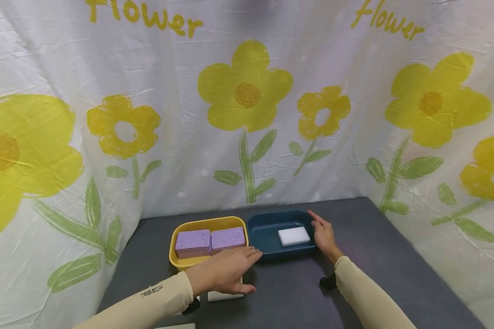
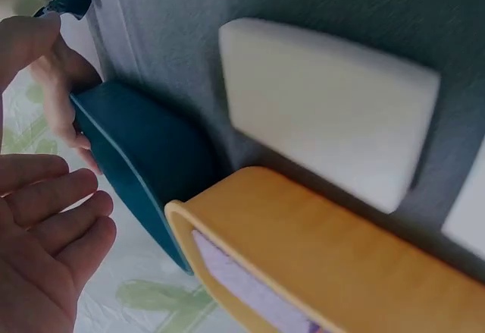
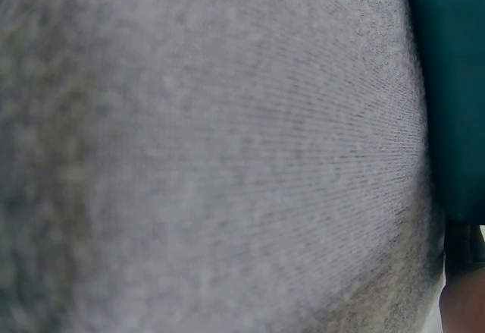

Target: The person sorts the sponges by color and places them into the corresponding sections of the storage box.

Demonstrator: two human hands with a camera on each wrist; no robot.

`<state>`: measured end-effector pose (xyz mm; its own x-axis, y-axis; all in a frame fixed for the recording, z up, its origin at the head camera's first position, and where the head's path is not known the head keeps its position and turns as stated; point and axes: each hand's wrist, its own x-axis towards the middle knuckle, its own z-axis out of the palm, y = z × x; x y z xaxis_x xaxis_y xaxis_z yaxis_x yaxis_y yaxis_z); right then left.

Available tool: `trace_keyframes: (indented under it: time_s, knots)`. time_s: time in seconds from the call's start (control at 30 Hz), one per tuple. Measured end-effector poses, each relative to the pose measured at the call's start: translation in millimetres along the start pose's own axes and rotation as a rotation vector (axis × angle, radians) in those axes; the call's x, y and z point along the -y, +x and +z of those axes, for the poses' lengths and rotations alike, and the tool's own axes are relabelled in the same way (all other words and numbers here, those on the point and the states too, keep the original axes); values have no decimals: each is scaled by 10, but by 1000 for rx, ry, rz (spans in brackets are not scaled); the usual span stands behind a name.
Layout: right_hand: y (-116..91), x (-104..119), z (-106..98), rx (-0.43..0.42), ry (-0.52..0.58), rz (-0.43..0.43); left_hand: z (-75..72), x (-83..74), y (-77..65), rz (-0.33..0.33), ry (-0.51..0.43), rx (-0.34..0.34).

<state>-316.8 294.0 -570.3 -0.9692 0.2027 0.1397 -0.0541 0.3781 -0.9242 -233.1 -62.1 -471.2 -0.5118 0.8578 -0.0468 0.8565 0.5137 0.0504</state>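
Note:
My left hand (image 1: 232, 269) hovers with its fingers extended over the front right corner of a yellow tray (image 1: 174, 251). It holds nothing; in the left wrist view its palm and loosely bent fingers face the trays. Two purple sponges (image 1: 193, 243) sit side by side in the yellow tray. Against its right side stands a dark blue tray (image 1: 263, 224) with one white sponge block (image 1: 294, 236) inside. My right hand (image 1: 324, 235) rests along the blue tray's right end, fingers fairly straight at the rim. Under my left hand, partly hidden, a white block (image 2: 326, 113) lies on the table.
Another white block (image 1: 177, 326) shows at the bottom edge of the head view. The dark grey table (image 1: 288, 292) is bordered at the back and sides by a white curtain (image 1: 181, 173) with yellow flowers. Grey cloth-like surface (image 3: 250, 136) fills most of the right wrist view.

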Motion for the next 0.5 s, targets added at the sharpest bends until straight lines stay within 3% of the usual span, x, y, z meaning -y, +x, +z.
trace_keyframes:
  time_s: [0.2, 0.5]
  knots:
    - [9, -11, -9, -11, 7, 13, 128, -10, -140, -25, -67, 36]
    - [-9, 17, -11, 8, 7, 8, 332, 40, -317, -83, -63, 28]
